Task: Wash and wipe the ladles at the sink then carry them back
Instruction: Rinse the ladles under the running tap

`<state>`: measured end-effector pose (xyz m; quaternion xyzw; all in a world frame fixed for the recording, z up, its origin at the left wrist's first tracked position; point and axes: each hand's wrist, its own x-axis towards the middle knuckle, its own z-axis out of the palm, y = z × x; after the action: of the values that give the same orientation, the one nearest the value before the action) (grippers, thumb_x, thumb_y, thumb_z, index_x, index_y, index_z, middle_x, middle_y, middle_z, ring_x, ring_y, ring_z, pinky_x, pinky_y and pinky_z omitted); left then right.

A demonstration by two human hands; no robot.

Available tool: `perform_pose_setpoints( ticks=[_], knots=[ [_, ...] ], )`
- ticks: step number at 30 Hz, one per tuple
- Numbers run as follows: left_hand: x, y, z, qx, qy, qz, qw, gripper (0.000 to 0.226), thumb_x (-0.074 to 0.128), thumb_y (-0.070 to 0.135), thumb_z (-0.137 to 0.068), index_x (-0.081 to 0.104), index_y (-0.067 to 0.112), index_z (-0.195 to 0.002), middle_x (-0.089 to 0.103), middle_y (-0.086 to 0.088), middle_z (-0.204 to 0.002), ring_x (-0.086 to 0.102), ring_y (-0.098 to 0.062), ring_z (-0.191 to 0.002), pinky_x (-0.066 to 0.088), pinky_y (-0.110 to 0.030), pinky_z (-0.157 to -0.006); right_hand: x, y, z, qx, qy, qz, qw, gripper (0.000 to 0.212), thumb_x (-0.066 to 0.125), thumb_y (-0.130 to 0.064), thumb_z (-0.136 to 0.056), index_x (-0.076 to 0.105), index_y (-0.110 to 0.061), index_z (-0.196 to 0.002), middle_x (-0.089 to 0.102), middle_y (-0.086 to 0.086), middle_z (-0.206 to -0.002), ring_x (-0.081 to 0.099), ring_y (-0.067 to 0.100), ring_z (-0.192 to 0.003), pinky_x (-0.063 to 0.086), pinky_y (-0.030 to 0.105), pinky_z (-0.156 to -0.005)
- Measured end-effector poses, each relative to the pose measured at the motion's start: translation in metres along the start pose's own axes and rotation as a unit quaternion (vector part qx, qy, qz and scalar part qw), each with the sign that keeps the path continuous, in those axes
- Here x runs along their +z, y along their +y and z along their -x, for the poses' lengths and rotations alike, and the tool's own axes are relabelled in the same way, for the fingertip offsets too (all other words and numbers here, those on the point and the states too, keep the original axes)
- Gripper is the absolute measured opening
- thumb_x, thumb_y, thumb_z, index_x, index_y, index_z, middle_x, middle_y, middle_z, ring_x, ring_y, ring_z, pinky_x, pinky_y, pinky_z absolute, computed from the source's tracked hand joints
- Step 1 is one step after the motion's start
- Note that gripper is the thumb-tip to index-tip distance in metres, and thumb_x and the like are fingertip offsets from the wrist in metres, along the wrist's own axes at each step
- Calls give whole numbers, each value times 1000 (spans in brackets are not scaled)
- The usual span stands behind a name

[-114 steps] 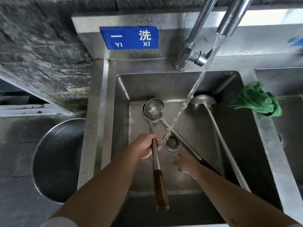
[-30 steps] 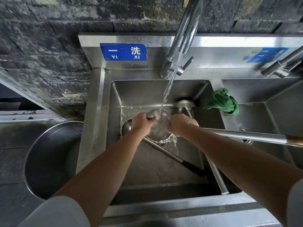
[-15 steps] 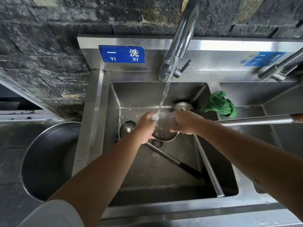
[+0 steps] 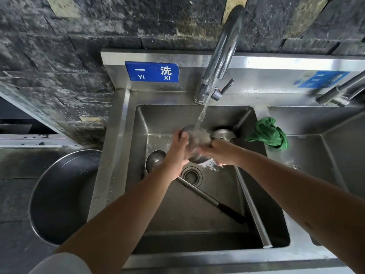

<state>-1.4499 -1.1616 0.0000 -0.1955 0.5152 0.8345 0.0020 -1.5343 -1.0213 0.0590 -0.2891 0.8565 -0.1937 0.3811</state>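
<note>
both hands hold a steel ladle bowl (image 4: 198, 144) under the faucet (image 4: 221, 56) stream, above the sink (image 4: 122, 155) drain. the left hand (image 4: 178, 153) curls around its left rim; the right hand (image 4: 219, 153) cups its right side. two more ladles (image 4: 156, 158) lie in the basin. a green cloth (image 4: 268, 133) sits on the divider.

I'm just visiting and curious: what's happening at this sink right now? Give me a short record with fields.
Activity: rinsing a steel ladle bowl under running water
Left hand: grips the bowl's left side
Right hand: rubs the bowl's right side
Tap: curved chrome faucet, water flowing
Waiting in steel sink basin: black-handled ladle lying on the bottom; long steel-handled ladle leaning along the right wall
Cloth: crumpled green rag on the divider
</note>
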Motion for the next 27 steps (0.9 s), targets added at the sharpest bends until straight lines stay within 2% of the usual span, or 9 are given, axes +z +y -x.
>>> perform_pose_setpoints(
  ticks=[4,7,10,14,18,20,22,24,27],
  knots=[
    [-8,0,-4,60,28,-128,990,66,70,54,-80,45,23,-133,69,-2,-106,68,-17,-89,55,-35,-80,6,-5,-8,80,44,-171,981,49,41,-64,-94,63,-21,-97,62,12,-55,40,13,-34,30,21,-40],
    [-6,0,-5,63,103,-215,969,50,52,64,-87,52,23,-114,64,3,-90,61,-14,-74,49,-30,-65,11,-10,-11,103,95,-199,970,61,40,-71,-91,63,-17,-77,54,2,-42,48,18,-39,34,21,-42],
    [-2,1,-12,25,193,-244,950,40,27,45,-104,55,18,-92,56,2,-77,55,-19,-73,43,-29,-62,13,-14,-13,80,105,-92,987,63,39,-64,-95,58,-12,-64,60,4,-49,51,15,-38,41,23,-47],
    [9,5,-17,-45,218,-296,929,45,21,36,-105,58,12,-112,65,-12,-113,61,-27,-103,51,-42,-90,15,-16,-9,63,51,-111,991,44,56,-49,-94,57,-14,-68,55,-3,-48,47,12,-39,39,22,-45],
    [12,4,-5,163,104,-487,852,45,24,37,-102,52,20,-133,53,-10,-138,45,-27,-129,37,-48,-109,11,-13,-7,108,28,-263,958,58,37,-59,-99,54,-13,-69,48,-1,-45,37,12,-35,32,20,-43],
    [8,3,-1,183,74,-524,829,44,32,37,-102,45,23,-141,42,-9,-149,34,-27,-137,30,-44,-116,11,-4,-9,133,-4,-349,928,61,32,-66,-96,56,-12,-81,50,2,-53,36,12,-40,31,21,-45],
    [9,-8,-3,103,61,-485,866,50,36,48,-100,36,29,-146,33,-7,-154,35,-24,-138,30,-43,-115,14,7,-12,138,-35,-394,908,55,35,-64,-97,57,-13,-90,53,5,-60,37,13,-44,31,22,-46],
    [21,-14,-3,-12,110,-380,918,54,44,60,-92,39,33,-139,47,-11,-143,54,-22,-122,46,-48,-103,17,14,-12,146,-41,-417,896,45,40,-53,-101,59,-13,-93,57,6,-64,41,13,-45,32,22,-44],
    [48,-15,9,-223,153,-147,952,43,54,41,-94,49,16,-128,62,-9,-121,63,-26,-105,57,-44,-77,18,20,-16,144,-1,-466,873,29,44,-30,-104,60,-6,-103,60,8,-68,50,15,-48,36,25,-41]
  ],
)
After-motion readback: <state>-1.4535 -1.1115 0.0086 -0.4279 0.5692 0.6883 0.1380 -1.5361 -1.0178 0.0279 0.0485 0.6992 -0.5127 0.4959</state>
